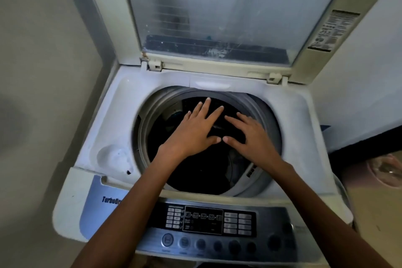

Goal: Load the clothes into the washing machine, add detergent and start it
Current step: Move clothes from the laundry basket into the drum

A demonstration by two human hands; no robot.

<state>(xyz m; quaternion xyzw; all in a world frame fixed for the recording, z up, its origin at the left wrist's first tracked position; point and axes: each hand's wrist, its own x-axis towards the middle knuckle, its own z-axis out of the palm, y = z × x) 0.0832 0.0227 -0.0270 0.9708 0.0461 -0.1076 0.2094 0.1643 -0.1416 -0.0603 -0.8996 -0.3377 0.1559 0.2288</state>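
A white top-loading washing machine (104, 115) stands below me with its lid (217, 11) raised upright at the back. Dark clothes (195, 169) fill the round drum. My left hand (195, 130) lies flat on the dark fabric inside the drum, fingers straight and spread. My right hand (250, 135) lies beside it, also flat with straight fingers, thumbs nearly touching. A bit of blue cloth (177, 115) shows at the drum's left side. No detergent container is in view.
The control panel (208, 230) with buttons and a display runs along the machine's front edge. A round recess (113, 156) sits in the top deck's front left corner. A wall stands close on the left. A clear tub (385, 169) lies on the right.
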